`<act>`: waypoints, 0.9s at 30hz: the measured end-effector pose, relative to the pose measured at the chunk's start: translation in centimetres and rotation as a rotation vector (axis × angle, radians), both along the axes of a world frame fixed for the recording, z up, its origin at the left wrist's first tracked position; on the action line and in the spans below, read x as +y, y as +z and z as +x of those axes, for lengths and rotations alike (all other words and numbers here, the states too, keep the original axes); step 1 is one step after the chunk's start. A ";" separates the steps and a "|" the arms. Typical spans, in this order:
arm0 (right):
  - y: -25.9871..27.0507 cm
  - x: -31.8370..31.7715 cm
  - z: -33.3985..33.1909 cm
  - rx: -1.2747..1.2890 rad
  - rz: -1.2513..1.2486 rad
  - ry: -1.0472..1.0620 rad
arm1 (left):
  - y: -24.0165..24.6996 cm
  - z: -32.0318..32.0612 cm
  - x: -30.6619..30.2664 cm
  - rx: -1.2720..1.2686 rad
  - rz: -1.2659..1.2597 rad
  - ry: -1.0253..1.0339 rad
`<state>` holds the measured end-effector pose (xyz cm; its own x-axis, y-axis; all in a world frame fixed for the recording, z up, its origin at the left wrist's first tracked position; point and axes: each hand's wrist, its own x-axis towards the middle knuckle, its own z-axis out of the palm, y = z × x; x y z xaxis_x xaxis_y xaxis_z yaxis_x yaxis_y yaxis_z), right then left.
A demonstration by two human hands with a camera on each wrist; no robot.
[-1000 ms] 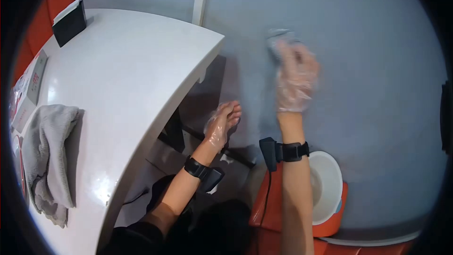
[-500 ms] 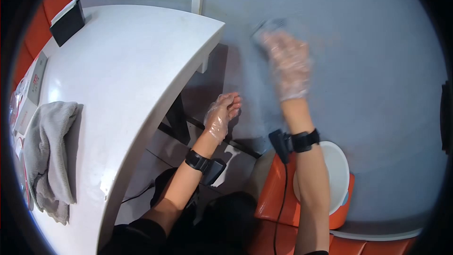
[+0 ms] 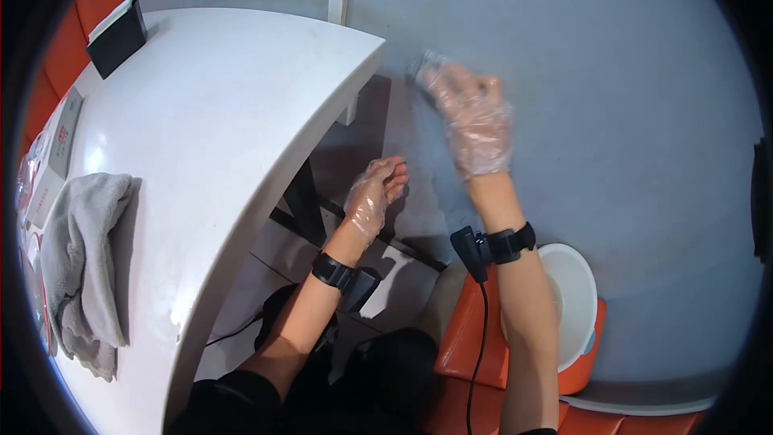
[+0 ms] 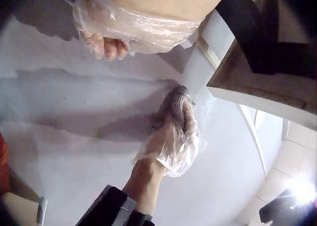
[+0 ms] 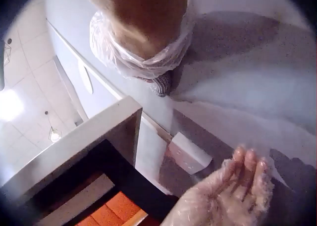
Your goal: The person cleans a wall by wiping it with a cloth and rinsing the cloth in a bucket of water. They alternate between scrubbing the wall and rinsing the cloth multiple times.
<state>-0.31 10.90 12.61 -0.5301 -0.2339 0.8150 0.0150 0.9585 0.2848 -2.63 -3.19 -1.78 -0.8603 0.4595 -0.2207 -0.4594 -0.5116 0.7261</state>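
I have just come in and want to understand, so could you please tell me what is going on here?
A person in thin plastic gloves holds a grey cloth at the wall with the right hand. The left hand is near the table, loosely open and holding nothing. A grey towel lies on the table, and a white basin stands on an orange seat.

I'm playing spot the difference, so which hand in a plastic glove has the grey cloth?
The right hand. Its fingers grip the grey cloth at the wall; the left hand, also gloved, is empty, near the white table.
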 end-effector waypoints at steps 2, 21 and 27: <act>-0.4 -0.2 0.5 -0.175 -0.038 0.062 | 0.2 0.1 0.1 -0.028 -0.017 0.012; 3.4 3.2 4.2 0.255 -0.090 -0.092 | 0.2 0.3 0.2 -0.019 -0.015 0.008; 0.6 2.2 3.7 0.200 -0.111 -0.098 | -0.2 0.2 0.4 -0.033 -0.026 -0.017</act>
<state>3.42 13.08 13.17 -0.3714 -0.0920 0.9239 0.1552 0.9749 0.1595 -2.42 -2.75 -1.99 -0.8446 0.4674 -0.2612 -0.4920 -0.4850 0.7230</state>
